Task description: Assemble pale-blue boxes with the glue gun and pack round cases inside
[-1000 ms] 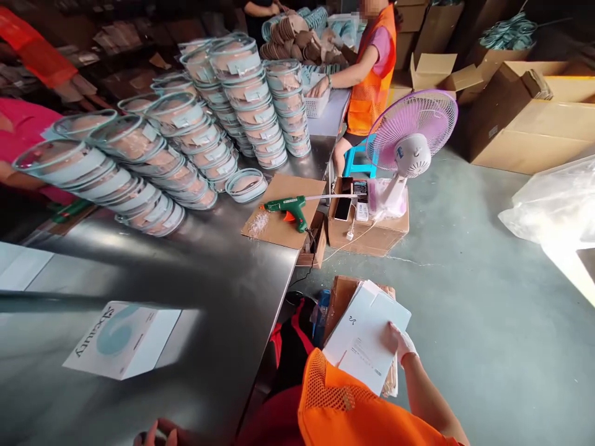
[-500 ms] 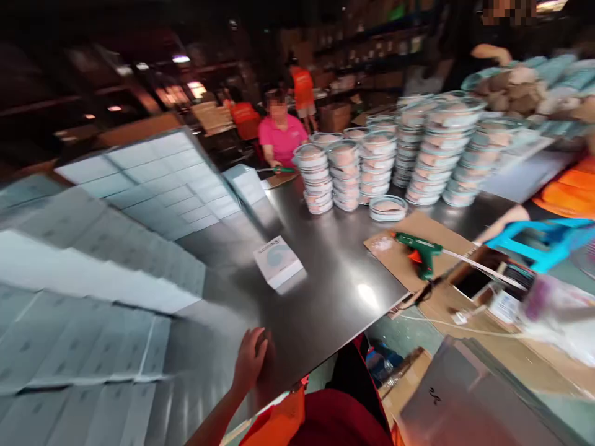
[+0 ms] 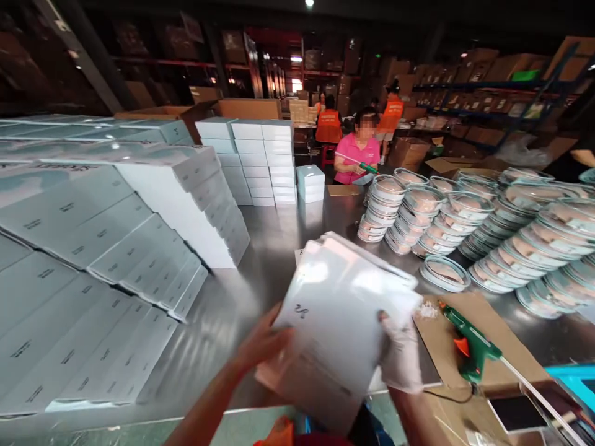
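While the left grip (image 3: pixel 266 342) holds the left edge of some flat white cartons (image 3: pixel 334 322), the gloved right grip (image 3: pixel 402 358) clasps the opposite side, so the stack sits squarely between the two, tilted over the near edge of the tabletop (image 3: pixel 214 347). To its right, a green glue gun (image 3: pixel 474 348) rests on cardboard (image 3: pixel 509 322).

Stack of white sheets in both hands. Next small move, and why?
Probably tap the stack square on the table: the left hand and right hand grip its opposite sides, and its far edges look staggered.
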{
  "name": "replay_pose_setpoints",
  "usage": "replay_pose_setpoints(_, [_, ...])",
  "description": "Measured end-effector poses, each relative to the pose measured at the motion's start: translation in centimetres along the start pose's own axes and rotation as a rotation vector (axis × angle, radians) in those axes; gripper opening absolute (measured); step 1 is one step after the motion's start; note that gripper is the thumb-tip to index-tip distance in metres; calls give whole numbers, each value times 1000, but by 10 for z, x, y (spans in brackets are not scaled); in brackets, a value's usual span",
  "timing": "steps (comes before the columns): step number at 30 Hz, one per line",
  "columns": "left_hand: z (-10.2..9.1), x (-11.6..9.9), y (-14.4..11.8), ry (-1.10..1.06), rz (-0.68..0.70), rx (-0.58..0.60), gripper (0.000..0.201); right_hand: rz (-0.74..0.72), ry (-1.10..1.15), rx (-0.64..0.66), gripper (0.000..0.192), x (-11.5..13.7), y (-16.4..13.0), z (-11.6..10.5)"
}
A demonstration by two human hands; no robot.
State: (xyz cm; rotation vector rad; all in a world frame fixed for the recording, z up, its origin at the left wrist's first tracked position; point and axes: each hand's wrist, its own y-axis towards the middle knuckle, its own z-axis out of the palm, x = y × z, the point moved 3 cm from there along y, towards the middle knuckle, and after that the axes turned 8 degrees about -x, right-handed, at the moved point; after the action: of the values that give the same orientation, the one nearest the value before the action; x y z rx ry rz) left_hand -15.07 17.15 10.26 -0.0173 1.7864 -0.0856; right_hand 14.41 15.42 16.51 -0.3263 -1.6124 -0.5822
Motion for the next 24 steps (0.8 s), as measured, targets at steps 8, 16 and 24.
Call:
replay_pose_setpoints(8, [-87, 75, -72, -77, -595, -447, 74, -384, -465, 707, 49, -78, 82, 173])
replay_pose_setpoints(16, [-74, 133, -54, 52, -706, -572, 58, -687, -1013, 1021, 68, -142, 182, 180])
replay_pose_setpoints(24, [-52, 162, -38, 314, -578, -487, 55, -744, -1229, 921, 63, -156, 204, 145])
